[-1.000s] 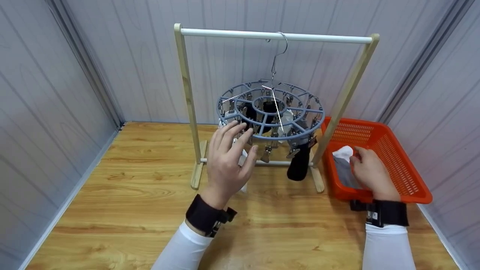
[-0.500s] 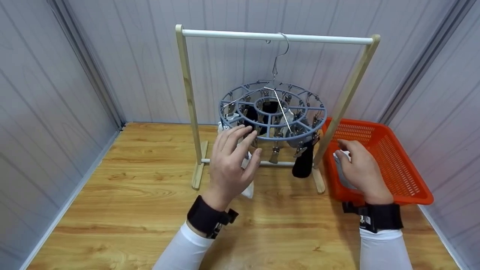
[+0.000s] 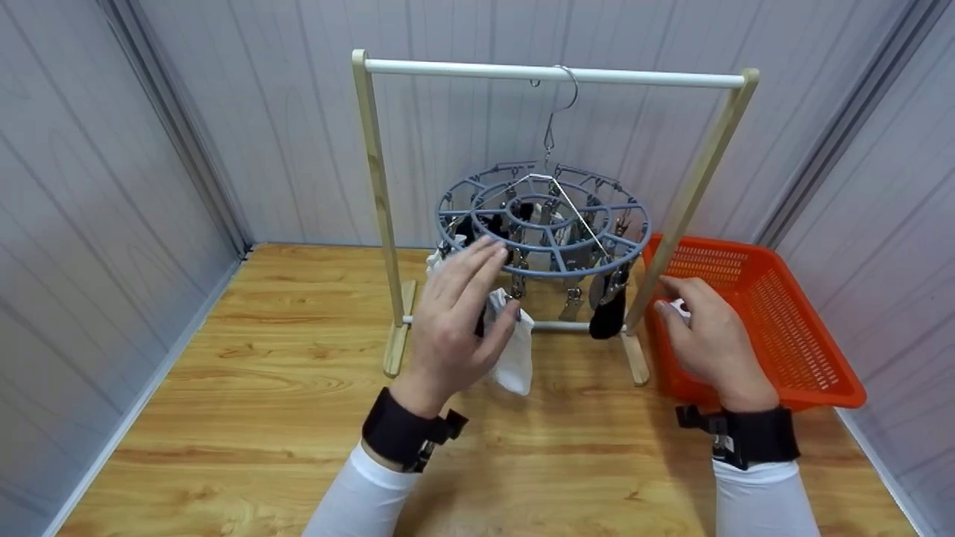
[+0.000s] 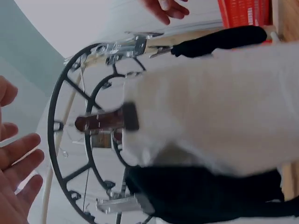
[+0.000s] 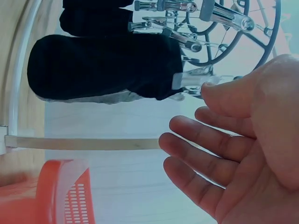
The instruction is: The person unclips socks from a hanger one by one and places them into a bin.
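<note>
Head view: my left hand (image 3: 455, 321) hovers with fingers spread at the rim of the round clip hanger (image 3: 543, 222), just in front of a clipped white sock (image 3: 513, 350); my right hand (image 3: 709, 339), fingers relaxed and empty, hangs over the orange basket (image 3: 776, 328). Several socks hang already, and I judge some clips remain free.

Left wrist view: the white sock (image 4: 219, 107) and a black sock (image 4: 205, 196) hang pegged.

Right wrist view: my open fingers (image 5: 205, 154) hold nothing beside another black sock (image 5: 103, 65).

We see our left hand (image 3: 455, 321) raised, fingers straight and loosely spread, holding nothing. Our right hand (image 3: 705, 343) hovers lower, palm down, its fingers (image 5: 196, 140) relaxed and empty.
</note>
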